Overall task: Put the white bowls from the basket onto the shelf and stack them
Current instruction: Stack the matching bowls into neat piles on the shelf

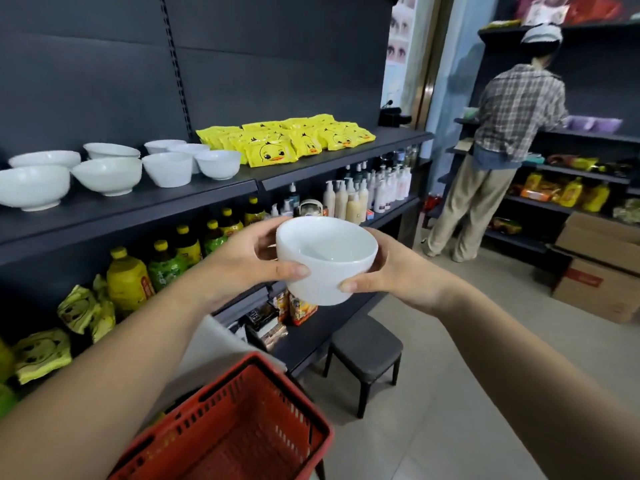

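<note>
Between both hands I hold a white bowl [325, 261] upright in the air, in front of the lower shelves. My left hand [249, 265] grips its left side with the thumb on the near wall. On the right side, my right hand [391, 275] grips it the same way. Below, the red basket [304, 386] shows no bowls in its visible part. Several white bowls [107, 176] stand on the dark upper shelf [145, 206] at the left, two of them nested pairs.
Yellow duck snack packs [277, 150] lie on the same shelf to the right of the bowls. Drink bottles [128, 282] fill the shelf below. A small dark stool [367, 351] stands on the floor. A person [498, 150] works at the far shelves beside cardboard boxes [602, 271].
</note>
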A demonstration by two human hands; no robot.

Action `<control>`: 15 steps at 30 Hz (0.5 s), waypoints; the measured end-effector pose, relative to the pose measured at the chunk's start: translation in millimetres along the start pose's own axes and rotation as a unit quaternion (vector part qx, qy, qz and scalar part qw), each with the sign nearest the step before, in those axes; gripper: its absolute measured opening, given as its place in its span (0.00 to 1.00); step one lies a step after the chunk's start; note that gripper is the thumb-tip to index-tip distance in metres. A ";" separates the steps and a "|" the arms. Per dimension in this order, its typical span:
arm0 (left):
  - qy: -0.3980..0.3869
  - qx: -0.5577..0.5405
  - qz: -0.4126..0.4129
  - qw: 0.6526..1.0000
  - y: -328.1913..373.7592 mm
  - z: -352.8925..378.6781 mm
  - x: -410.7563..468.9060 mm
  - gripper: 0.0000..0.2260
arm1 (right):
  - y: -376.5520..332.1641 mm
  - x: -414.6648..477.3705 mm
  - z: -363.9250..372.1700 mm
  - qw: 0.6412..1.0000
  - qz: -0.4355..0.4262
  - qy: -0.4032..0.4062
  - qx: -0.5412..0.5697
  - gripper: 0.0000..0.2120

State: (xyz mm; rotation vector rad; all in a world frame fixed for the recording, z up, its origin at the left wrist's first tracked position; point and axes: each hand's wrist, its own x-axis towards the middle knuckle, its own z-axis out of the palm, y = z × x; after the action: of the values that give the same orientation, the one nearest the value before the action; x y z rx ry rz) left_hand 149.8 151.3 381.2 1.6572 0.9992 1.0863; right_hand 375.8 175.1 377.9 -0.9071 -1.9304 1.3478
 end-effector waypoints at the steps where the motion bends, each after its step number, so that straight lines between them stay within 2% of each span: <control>1: 0.006 0.002 0.000 1.000 -8.2 -0.4 18.5 0.39 | 5.6 16.6 -16.0 1.000 -0.001 -0.008 -0.008 0.42; 5: 0.072 -0.021 0.002 0.997 -25.9 -7.9 93.0 0.30 | 13.5 91.5 -75.3 0.999 0.008 -0.033 -0.026 0.44; 8: 0.107 -0.039 0.004 0.993 -27.8 -16.5 132.3 0.35 | 20.1 139.1 -102.8 0.999 0.004 -0.049 -0.023 0.45; 12: 0.179 -0.032 -0.016 0.983 -31.0 -35.2 174.0 0.41 | 25.1 201.9 -129.7 0.995 -0.025 -0.095 0.000 0.36; 15: 0.245 -0.025 -0.026 0.969 -36.0 -50.7 195.1 0.42 | 29.5 254.8 -136.6 0.988 -0.042 -0.147 0.027 0.36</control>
State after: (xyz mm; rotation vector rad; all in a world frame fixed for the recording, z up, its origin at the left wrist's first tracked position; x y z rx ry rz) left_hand 153.3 354.9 402.6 1.3359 1.3048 1.5136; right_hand 341.8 461.4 414.6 -0.6206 -2.1121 1.5441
